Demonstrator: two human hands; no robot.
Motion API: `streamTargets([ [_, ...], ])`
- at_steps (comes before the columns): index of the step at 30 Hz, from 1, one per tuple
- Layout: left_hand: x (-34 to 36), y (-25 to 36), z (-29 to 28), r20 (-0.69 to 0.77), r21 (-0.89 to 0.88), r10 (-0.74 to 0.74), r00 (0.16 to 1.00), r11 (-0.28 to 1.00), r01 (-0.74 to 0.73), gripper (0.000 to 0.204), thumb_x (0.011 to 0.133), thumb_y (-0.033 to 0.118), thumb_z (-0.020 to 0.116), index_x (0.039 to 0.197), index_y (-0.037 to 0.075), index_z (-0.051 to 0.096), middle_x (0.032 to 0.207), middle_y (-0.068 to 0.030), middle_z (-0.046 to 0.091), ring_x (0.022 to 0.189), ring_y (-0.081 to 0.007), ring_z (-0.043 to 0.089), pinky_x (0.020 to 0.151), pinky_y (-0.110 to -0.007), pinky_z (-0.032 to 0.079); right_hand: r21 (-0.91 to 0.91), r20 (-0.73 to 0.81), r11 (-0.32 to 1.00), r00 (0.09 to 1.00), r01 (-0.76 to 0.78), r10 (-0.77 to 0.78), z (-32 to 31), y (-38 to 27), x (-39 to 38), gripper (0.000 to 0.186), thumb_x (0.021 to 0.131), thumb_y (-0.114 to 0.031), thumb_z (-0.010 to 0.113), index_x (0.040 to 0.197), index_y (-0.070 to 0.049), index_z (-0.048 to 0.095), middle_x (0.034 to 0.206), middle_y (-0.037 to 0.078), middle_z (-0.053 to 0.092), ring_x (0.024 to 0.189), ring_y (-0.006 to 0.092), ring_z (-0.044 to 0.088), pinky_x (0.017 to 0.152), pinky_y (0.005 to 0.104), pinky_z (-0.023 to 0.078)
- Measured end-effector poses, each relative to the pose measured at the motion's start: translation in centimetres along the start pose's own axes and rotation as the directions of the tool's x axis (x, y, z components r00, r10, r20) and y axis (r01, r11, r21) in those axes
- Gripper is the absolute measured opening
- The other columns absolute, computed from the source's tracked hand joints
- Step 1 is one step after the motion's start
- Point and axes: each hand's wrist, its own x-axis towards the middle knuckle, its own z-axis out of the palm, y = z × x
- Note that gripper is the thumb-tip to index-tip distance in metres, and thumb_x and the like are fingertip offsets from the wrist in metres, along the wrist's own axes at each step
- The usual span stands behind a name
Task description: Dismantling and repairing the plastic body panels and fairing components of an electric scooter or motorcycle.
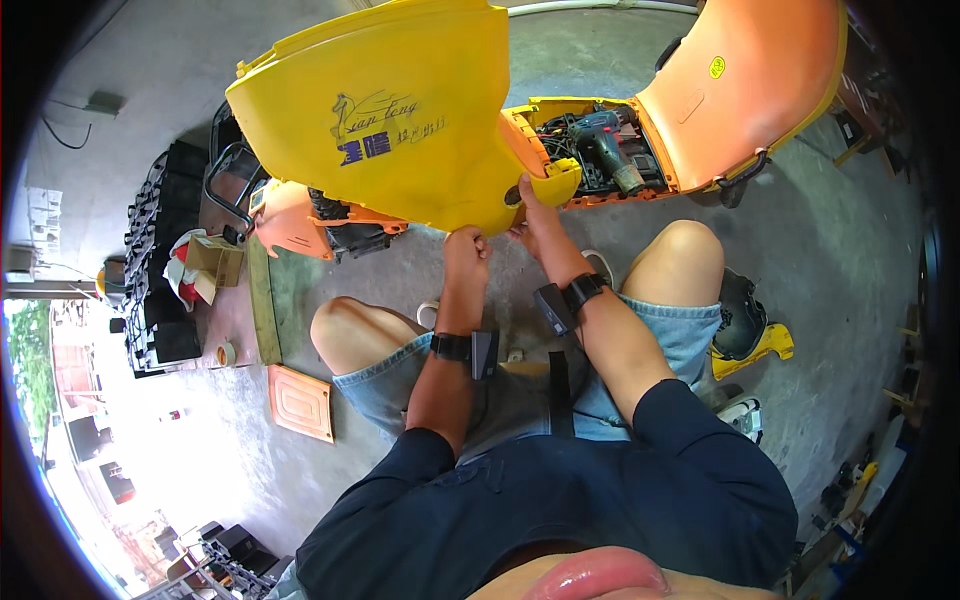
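A large yellow plastic panel [430, 130] with a dark printed drawing stands raised in front of me, tilted. My left hand [467, 246] is closed with its fingers curled at the panel's lower edge. At the lower right corner, beside a round hole, my right hand [538, 212] grips the same panel, thumb on its face and fingers partly hidden beneath. Behind the panel is an orange machine body [690, 130], partly covered by it. A power drill [608, 145] lies over dark wiring in the machine's open compartment.
An orange shell with a black handle [300, 222] shows left of the panel. On the floor are an orange square cover [300, 402] and a black-and-yellow part [745, 335] beside my right knee. Black crates [165, 270] and a cardboard box [215, 264] stand at the left.
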Motion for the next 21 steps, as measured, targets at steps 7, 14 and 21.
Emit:
streamTargets([
  [7, -2.1, 1.6, 1.6, -0.024, -0.015, -0.013, 1.000, 1.000, 0.013, 0.015, 0.079, -0.001, 0.050, 0.091, 0.006, 0.048, 0.071, -0.0012, 0.045, 0.051, -0.0093, 0.038, 0.043, -0.024, 0.029, -0.088, 0.122, 0.996, 0.992, -0.019, 0.029, 0.5, -1.8, -1.5, 0.070, 0.074, -0.063, 0.067, 0.125, -0.022, 0.043, 0.121, 0.009, 0.051, 0.103, 0.0265, 0.051, 0.079, 0.0418, 0.044],
  [14, -1.7, 2.1, 1.6, -0.002, 0.005, 0.014, 1.000, 1.000, -0.014, 0.012, 0.080, 0.001, 0.051, 0.090, 0.006, 0.049, 0.072, -0.0009, 0.045, 0.051, -0.0090, 0.038, 0.044, -0.024, 0.029, -0.050, 0.049, 0.999, 0.999, -0.009, 0.011, 1.2, -2.0, -1.9, 0.062, 0.077, -0.060, 0.066, 0.122, -0.023, 0.046, 0.115, 0.006, 0.055, 0.095, 0.0219, 0.053, 0.075, 0.0395, 0.043],
  [21, -1.3, 2.5, 1.7, 0.033, 0.042, 0.065, 0.997, 0.997, -0.066, 0.009, 0.077, -0.001, 0.049, 0.084, 0.005, 0.049, 0.067, -0.0004, 0.044, 0.051, -0.0082, 0.039, 0.043, -0.024, 0.029, 0.035, 0.008, 0.999, 0.999, 0.033, -0.033, 1.5, -1.6, -1.6, 0.057, 0.076, -0.058, 0.069, 0.116, -0.023, 0.049, 0.102, 0.001, 0.056, 0.083, 0.0169, 0.052, 0.070, 0.0343, 0.041],
])
